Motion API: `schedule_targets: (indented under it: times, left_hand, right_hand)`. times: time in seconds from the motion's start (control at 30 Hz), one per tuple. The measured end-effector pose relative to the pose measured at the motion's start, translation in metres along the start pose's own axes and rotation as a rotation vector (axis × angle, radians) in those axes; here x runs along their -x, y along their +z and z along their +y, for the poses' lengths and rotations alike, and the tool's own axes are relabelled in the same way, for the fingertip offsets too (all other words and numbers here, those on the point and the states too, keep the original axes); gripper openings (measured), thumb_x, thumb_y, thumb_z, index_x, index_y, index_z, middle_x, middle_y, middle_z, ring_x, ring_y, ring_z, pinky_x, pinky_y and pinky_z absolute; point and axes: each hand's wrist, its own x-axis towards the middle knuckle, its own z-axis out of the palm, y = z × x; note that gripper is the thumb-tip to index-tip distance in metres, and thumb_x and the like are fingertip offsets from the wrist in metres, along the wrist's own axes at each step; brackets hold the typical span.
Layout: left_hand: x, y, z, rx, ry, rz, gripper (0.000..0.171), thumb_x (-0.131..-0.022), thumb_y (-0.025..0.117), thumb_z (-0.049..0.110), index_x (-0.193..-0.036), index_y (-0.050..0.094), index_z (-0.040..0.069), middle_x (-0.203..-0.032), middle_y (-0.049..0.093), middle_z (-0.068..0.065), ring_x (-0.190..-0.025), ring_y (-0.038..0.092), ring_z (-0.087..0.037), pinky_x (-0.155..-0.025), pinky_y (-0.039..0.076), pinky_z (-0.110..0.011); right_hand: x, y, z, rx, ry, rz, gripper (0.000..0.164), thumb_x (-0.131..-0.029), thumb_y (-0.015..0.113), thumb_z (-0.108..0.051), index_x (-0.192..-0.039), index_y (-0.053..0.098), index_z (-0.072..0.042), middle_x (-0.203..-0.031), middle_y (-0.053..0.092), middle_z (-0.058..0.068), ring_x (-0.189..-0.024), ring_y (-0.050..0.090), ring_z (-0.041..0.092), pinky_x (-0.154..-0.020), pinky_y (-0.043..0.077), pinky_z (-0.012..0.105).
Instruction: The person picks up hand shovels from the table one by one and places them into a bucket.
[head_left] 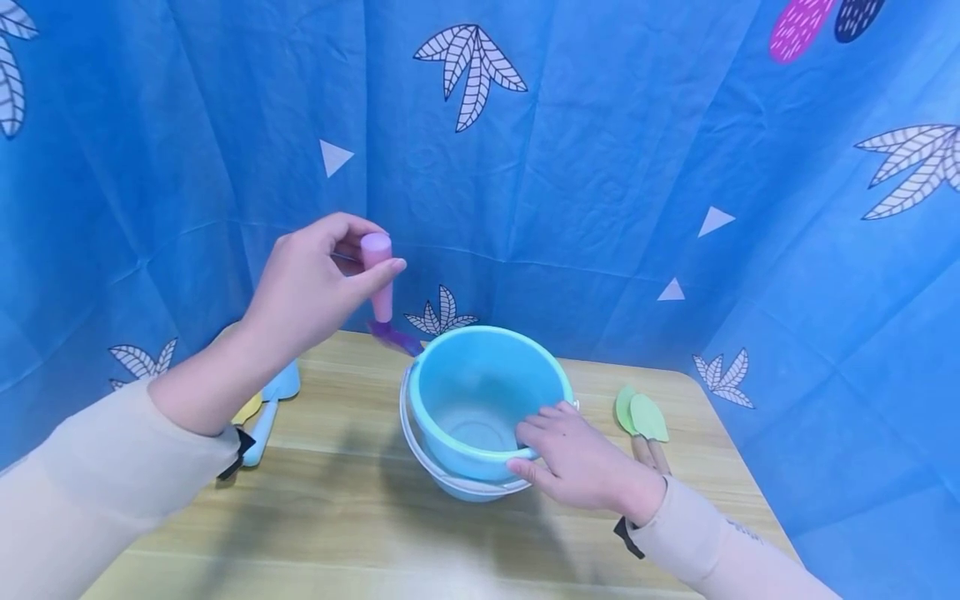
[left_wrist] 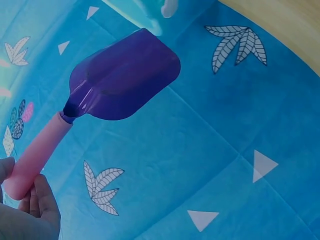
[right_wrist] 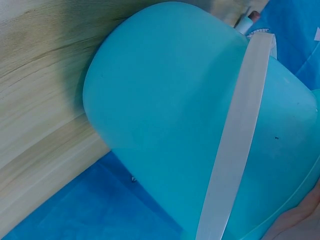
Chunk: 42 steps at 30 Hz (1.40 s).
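The left hand [head_left: 303, 279] pinches a shovel [left_wrist: 125, 80] — its thumb and fingers are clamped on the pink handle [head_left: 382, 302], near the end. The purple blade [head_left: 395, 338] is below these fingers, near the bucket [head_left: 480, 461]; if they touch, I cannot tell. The right hand [head_left: 581, 462] grips the bucket's rim, fingers inside, thumb outside. Right of these fingers, two green leaf-shaped tools [head_left: 648, 417] lie on the table [head_left: 337, 508].

You can read no text, brand or number here; the small grey print [head_left: 742, 530] on your right sleeve [head_left: 705, 546] is too blurred to make out.
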Motion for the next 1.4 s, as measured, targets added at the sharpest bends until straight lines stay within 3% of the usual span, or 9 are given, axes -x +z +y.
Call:
schedule_targets:
  times: [0.83, 1.07, 1.4]
  left_hand:
    - [0.002, 0.037, 0.025, 0.094, 0.057, -0.076, 0.039, -0.079, 0.071, 0.038, -0.109, 0.058, 0.017, -0.094, 0.062, 0.005, -0.081, 0.057, -0.007, -0.068, 0.051, -0.027]
    - [0.002, 0.055, 0.024, 0.107, 0.068, -0.113, 0.038, -0.078, 0.072, 0.038, -0.107, 0.057, 0.018, -0.091, 0.061, 0.007, -0.08, 0.056, -0.007, -0.067, 0.05, -0.026]
    - [0.008, 0.08, 0.017, 0.092, 0.033, -0.185, 0.033, -0.079, 0.071, 0.036, -0.104, 0.057, 0.02, -0.089, 0.06, 0.008, -0.079, 0.055, -0.007, -0.068, 0.049, -0.025]
  right_hand:
    - [0.002, 0.002, 0.004, 0.006, -0.014, -0.015, 0.029, -0.095, 0.037, -0.051, -0.08, 0.041, -0.027, -0.071, 0.038, -0.012, -0.075, 0.035, 0.008, -0.075, 0.028, 0.03]
    - [0.003, 0.003, 0.005, 0.009, -0.005, -0.014, 0.029, -0.095, 0.036, -0.052, -0.08, 0.041, -0.028, -0.071, 0.038, -0.013, -0.076, 0.036, 0.007, -0.076, 0.028, 0.03]
    - [0.003, 0.005, 0.006, 0.016, -0.015, -0.006, 0.029, -0.095, 0.037, -0.051, -0.079, 0.041, -0.027, -0.071, 0.038, -0.014, -0.075, 0.035, 0.007, -0.075, 0.028, 0.029]
